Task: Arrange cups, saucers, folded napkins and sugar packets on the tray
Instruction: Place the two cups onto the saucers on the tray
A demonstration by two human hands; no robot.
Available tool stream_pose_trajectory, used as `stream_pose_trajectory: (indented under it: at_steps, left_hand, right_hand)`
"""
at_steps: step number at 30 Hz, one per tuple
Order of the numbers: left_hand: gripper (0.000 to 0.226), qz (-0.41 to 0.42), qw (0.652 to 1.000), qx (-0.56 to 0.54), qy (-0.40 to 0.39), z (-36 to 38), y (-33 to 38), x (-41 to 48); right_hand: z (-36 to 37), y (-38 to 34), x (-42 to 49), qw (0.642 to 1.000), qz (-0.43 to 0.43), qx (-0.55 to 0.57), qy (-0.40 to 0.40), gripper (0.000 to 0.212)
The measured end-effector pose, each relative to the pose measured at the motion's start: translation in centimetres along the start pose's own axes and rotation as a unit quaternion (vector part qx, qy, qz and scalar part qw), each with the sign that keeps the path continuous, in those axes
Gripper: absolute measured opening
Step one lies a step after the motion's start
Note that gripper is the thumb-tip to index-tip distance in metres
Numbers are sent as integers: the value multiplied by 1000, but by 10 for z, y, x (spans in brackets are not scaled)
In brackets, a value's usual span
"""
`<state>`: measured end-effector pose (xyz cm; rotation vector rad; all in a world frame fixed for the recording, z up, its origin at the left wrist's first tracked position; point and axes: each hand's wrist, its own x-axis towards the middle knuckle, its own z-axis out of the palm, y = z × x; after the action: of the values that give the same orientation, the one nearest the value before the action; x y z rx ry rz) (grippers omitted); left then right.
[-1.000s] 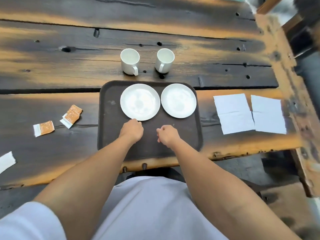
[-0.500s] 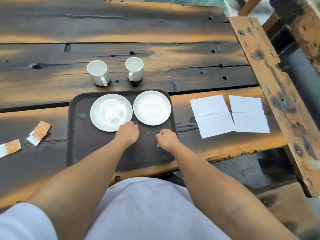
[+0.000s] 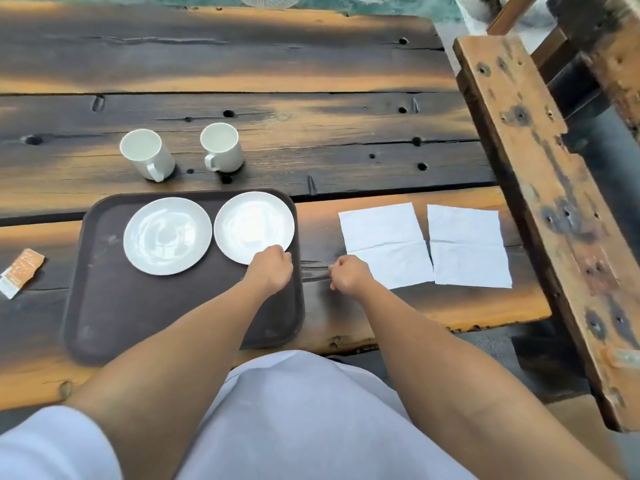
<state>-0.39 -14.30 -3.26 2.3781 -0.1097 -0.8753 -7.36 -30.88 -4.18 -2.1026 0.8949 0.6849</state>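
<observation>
Where both forearms reach in from the bottom of the frame, I record the left hand [image 3: 272,271] curled, knuckles up, over the right side of the dark brown rectangular plastic tray [image 3: 114,306]. It sits at the near rim of the right white round saucer [image 3: 252,225]; I cannot tell whether it pinches that rim. The right hand [image 3: 349,275] is balled, nothing visible in it, above the dark wooden plank table [image 3: 311,64], between the tray and the left white paper napkin [image 3: 384,244]. The right white paper napkin [image 3: 467,245] lies flat just beside the first. The left white round saucer [image 3: 167,235] also lies on the tray. Orange-and-white sugar packets [image 3: 24,268] lie at the frame's left edge. Beyond the tray, on the table, stand the left white handled cup [image 3: 147,154] and the right white handled cup [image 3: 221,145], upright.
</observation>
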Motion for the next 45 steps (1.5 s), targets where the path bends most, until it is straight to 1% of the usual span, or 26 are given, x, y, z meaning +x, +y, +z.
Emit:
stream_pose_trajectory:
  at_steps: [3, 6, 9, 11, 13, 15, 19, 22, 24, 27, 30, 32, 33, 36, 38, 41, 45]
  left_hand:
    - [29, -14, 1000, -17, 3, 5, 7, 1]
    - [29, -18, 1000, -21, 0, 4, 4, 7]
    - [29, -25, 1000, -5, -6, -8, -7, 13]
    - [29, -41, 999, -1, -8, -20, -18, 22]
    - [29, -62, 998, 0, 0, -36, -27, 36]
    - [28, -75, 997, -9, 18, -53, -34, 53]
    - [29, -93, 993, -56, 55, -91, -41, 92]
    - [27, -107, 987, -75, 91, -119, -47, 117]
    - [27, -120, 984, -73, 109, -137, -50, 133]
    - [25, -145, 976, -85, 135, -157, -58, 158]
    - [21, -150, 969, -114, 160, -171, -64, 187]
    - [21, -155, 966, -128, 163, -176, -67, 206]
    - [20, -158, 965, -134, 160, -177, -69, 215]
    - [17, -167, 963, -144, 156, -178, -72, 233]
    - [12, -171, 961, -147, 161, -177, -70, 241]
    - [3, -159, 961, -154, 164, -175, -65, 248]
    - [17, -120, 971, -144, 151, -168, -65, 251]
  right_hand:
    - [-5, 3, 4, 1000, -2, -14, -21, 21]
    - [-5, -3, 14, 999, -4, -26, -24, 20]
    - [3, -27, 24, 999, -24, -32, -29, 22]
    - [10, -46, 29, 999, -19, -4, -29, 27]
    - [14, -66, 37, 999, -19, 4, -28, 24]
    - [15, -81, 50, 999, -24, -9, -34, 21]
    - [15, -118, 80, 999, -22, -7, -25, 23]
    - [15, -150, 103, 998, -38, -30, -28, 14]
    - [14, -171, 118, 998, -45, -27, -28, 16]
    - [13, -196, 143, 999, -50, -20, -5, 28]
    - [13, -219, 168, 999, -45, 2, 11, 30]
    - [13, -233, 183, 999, -44, 7, 11, 29]
    - [15, -238, 190, 999, -43, 9, 9, 26]
    - [18, -249, 207, 999, -45, 7, -3, 9]
    - [20, -253, 216, 999, -48, 9, -8, 4]
    - [23, -256, 223, 998, -49, 25, -7, 8]
    - [25, -255, 229, 998, -55, 42, -3, 21]
